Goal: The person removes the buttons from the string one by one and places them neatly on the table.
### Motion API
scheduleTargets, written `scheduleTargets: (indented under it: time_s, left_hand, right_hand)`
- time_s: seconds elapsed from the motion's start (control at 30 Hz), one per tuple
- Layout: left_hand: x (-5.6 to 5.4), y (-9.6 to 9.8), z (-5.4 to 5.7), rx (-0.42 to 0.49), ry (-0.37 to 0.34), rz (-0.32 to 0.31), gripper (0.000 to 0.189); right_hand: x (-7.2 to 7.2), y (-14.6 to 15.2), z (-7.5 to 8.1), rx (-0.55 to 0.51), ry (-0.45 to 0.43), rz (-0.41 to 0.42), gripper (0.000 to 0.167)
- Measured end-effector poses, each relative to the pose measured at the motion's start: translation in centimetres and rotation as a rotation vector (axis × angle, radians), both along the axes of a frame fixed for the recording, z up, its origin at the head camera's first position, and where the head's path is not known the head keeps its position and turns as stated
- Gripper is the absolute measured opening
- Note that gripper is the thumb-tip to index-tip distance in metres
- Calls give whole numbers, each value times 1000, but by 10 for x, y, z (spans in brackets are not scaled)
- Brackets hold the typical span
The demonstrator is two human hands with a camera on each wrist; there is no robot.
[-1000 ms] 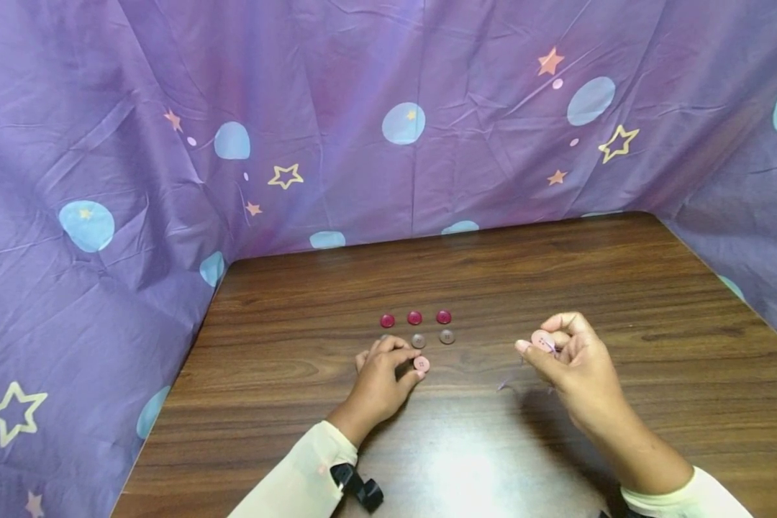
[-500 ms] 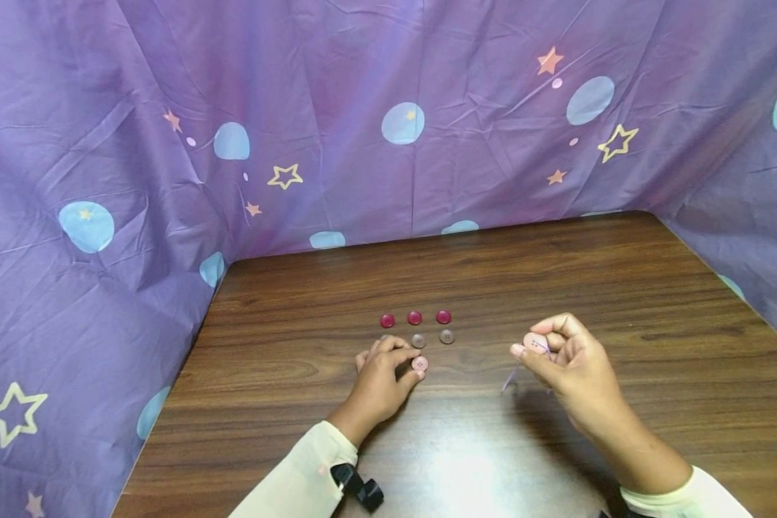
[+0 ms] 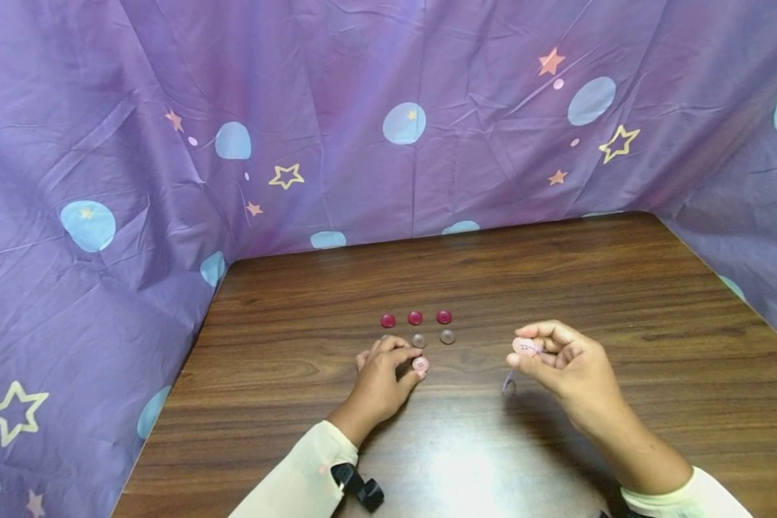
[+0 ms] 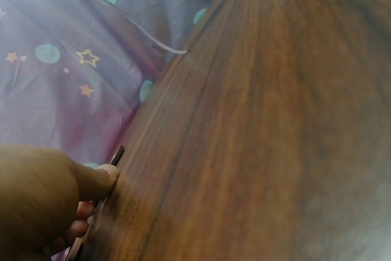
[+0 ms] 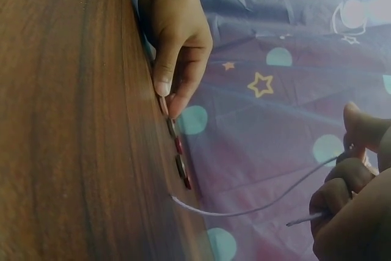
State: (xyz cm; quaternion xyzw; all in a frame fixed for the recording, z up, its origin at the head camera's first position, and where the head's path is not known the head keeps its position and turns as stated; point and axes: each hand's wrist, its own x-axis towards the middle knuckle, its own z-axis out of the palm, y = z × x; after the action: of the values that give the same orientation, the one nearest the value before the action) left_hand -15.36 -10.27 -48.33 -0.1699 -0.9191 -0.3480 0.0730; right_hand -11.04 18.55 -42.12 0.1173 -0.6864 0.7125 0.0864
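Observation:
On the wooden table, my left hand (image 3: 378, 374) pinches a pink four-hole button (image 3: 421, 365) between thumb and forefinger, the button lying flat. Over to the right, raised above the tabletop, my right hand (image 3: 576, 367) holds another pink button (image 3: 526, 347) by its edge with thumb and fingers. A thin light-purple string (image 5: 232, 214) runs across this raised button's face and hangs from the hand; its long end meets the tabletop in the right wrist view, while a short end pokes out between the curled fingers. In the left wrist view, the left fingers hide most of their button.
Just beyond the left hand lie two greyish-brown buttons (image 3: 447, 337), and behind them a row of three dark red buttons (image 3: 415, 318). A purple cloth (image 3: 362, 165) with stars and dots hangs along the table's (image 3: 285, 309) back and sides.
My right hand has moved a little left with its pink button and string, and the button has tilted flatter. My left hand stays in place on its button.

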Motion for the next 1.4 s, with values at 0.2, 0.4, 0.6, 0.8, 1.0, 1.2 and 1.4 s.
scheduleTargets:
  time_s: [0.2,0.4,0.6,0.8,1.0,1.2,1.4]
  left_hand:
    - [1,0,2,-2,-9,-3,36]
    - [2,-1,2,-2,-4,-9,40]
    - [-2,-2,-10,43,73,9,43]
    - [-1,-3,-9,66,74,-2,48]
    - [6,-1,6,86,37,-11,48]
    - [7,0,10,137,76,-28,42]
    - [8,1,9,173,154,-48,39]
  right_hand:
    - [0,1,1,2,34,-24,39]
    - [0,1,2,-1,39,-28,37]
    - [-1,1,2,-5,39,-19,39]
    - [-1,2,1,-4,21,-4,36]
    - [-1,2,0,14,6,4,33]
    - [0,3,1,83,-44,-23,35]
    - [2,5,1,172,-77,-55,38]
